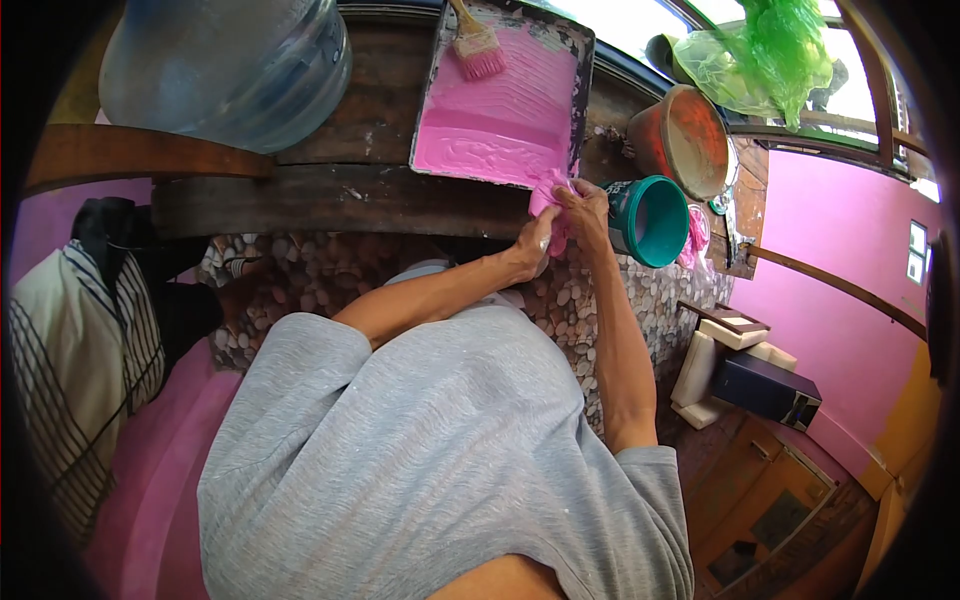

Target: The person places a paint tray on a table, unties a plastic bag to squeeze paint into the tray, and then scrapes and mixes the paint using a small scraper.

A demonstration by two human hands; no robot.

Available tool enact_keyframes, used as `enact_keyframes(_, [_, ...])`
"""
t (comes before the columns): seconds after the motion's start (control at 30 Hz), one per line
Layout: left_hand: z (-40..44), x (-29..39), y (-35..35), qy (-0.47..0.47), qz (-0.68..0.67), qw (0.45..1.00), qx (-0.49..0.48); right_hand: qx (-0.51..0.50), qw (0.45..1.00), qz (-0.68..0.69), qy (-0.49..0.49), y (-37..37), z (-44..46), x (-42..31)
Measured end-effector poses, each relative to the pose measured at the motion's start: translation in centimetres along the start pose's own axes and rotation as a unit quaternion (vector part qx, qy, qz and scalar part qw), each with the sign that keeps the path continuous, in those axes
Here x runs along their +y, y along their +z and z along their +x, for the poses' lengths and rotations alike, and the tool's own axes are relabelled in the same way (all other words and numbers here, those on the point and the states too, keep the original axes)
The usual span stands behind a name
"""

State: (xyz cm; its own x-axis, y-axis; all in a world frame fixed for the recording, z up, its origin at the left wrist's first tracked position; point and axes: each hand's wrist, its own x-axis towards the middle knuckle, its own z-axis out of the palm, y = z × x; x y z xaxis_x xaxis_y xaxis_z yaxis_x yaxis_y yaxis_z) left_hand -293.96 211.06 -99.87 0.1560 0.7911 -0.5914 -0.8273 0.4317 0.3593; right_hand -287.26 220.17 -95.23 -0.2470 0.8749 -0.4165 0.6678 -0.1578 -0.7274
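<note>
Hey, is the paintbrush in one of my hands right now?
No, the paintbrush lies on the paint tray, while the left hand and right hand hold a crumpled pink item.

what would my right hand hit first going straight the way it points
Beyond the pink wad it grips, the right hand would probably meet the tray's near corner, though depth is unclear.

No readable text, no legible labels or numbers
</note>
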Motion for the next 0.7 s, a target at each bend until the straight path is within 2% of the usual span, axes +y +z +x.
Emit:
enact_keyframes(0.03, [-0.3, 0.2, 0.1, 0.000, -0.001, 1.000, 0.000, -0.012, 1.000, 0.006, -0.008, -0.1, -0.3, -0.3])
enact_keyframes(0.1, [-0.8, 0.6, 0.3, -0.026, -0.086, 0.992, 0.090, -0.011, 0.999, -0.003, -0.038, 0.0, -0.2, 0.0])
enact_keyframes(0.13, [-0.1, 0.2, -0.3, -0.027, -0.087, 0.992, 0.091, -0.009, 0.998, -0.011, -0.068, 0.1, -0.2, 0.2])
enact_keyframes(0.2, [1.2, -0.5, -1.4, -0.093, -0.049, 0.981, 0.163, -0.011, 0.997, -0.015, -0.073, 0.3, 0.0, 0.7])
enact_keyframes(0.3, [1.1, -0.6, -1.9, -0.081, -0.024, 0.980, 0.182, -0.005, 0.996, -0.031, -0.083, 0.7, 0.4, 1.2])
enact_keyframes(0.33, [0.5, -0.3, -1.8, -0.083, -0.024, 0.979, 0.183, 0.002, 0.995, -0.043, -0.088, 0.7, 0.5, 1.2])
enact_keyframes(0.4, [-0.5, 0.3, -1.6, 0.008, 0.003, 0.994, 0.111, 0.005, 0.997, -0.031, -0.076, 0.8, 0.4, 0.9])
enact_keyframes(0.5, [0.3, 0.4, -2.2, 0.002, 0.011, 0.997, 0.073, 0.016, 0.998, -0.010, -0.054, 1.0, 0.8, 0.9])
enact_keyframes(0.63, [0.7, 0.3, -1.7, -0.003, -0.002, 0.997, 0.079, 0.066, 0.997, -0.029, -0.035, 1.3, 0.8, -0.2])
enact_keyframes(0.7, [0.8, 0.4, -1.5, -0.042, -0.037, 0.992, 0.116, 0.067, 0.996, -0.054, -0.033, 1.4, 1.3, 0.2])
